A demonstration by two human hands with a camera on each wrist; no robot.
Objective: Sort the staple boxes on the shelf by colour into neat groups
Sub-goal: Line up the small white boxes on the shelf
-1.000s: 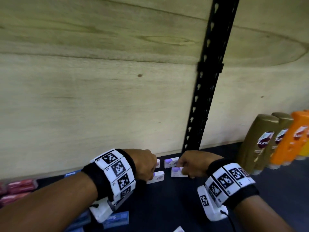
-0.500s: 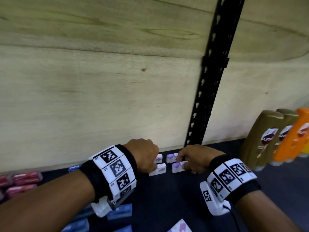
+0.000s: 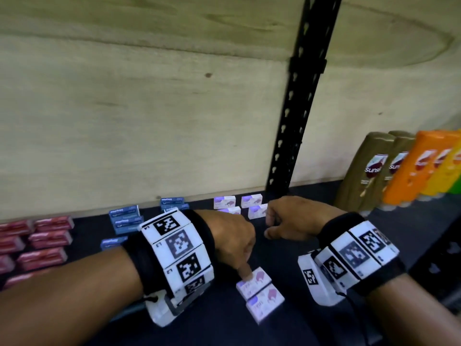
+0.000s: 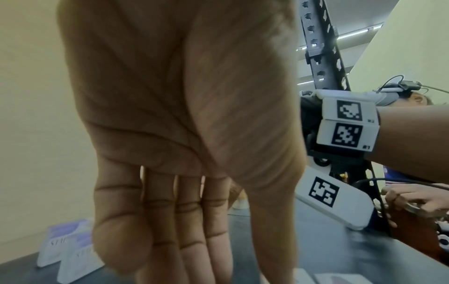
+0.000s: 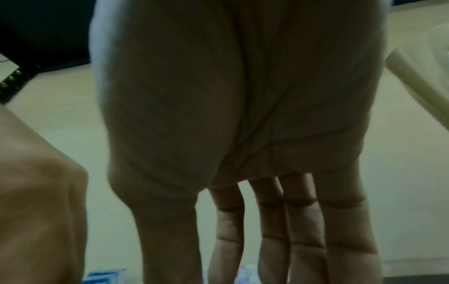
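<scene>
The brown bottles (image 3: pixel 371 171) read "Sunsi"; the right wrist band's tags (image 4: pixel 347 123) read "R1" and "R2"

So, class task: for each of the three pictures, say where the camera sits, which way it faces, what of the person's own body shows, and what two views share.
Head: on the head, facing forward and down at the shelf; both forearms, left hand, right hand.
Left wrist: under the left wrist, along the palm toward the plywood wall; right forearm too.
Right wrist: along the right palm; left hand at its edge.
Shared: head and left wrist both show white-purple boxes.
</scene>
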